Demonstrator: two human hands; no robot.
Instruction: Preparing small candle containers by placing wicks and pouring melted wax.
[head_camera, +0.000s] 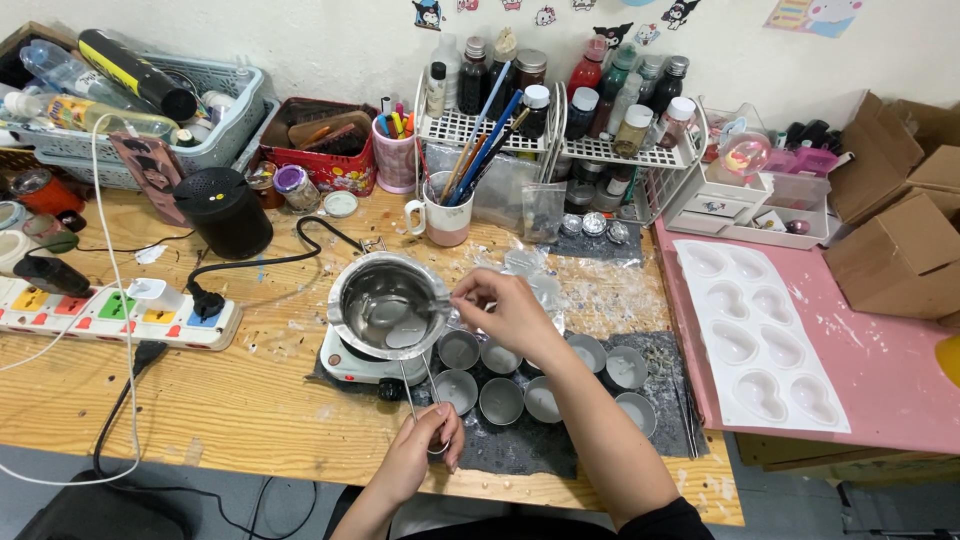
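A steel melting pot (385, 305) sits on a small white hot plate (350, 366) on the wooden table; it holds clear liquid and pale solid pieces. My right hand (508, 310) grips the pot's handle at its right rim. My left hand (425, 448) is closed on the near end of long metal tweezers (415, 385), whose tips point toward the pot. Several small round metal tins (500, 400) stand on a dark mat (560, 440) just in front of the pot, under my right forearm.
A white multi-cavity mould (760, 340) lies on a pink mat (890, 380) at right, beside cardboard boxes (900, 250). A power strip (110, 315), black speaker (225, 210) and cable lie left. Mug of brushes (445, 215), wire racks of bottles (560, 110) and baskets line the back.
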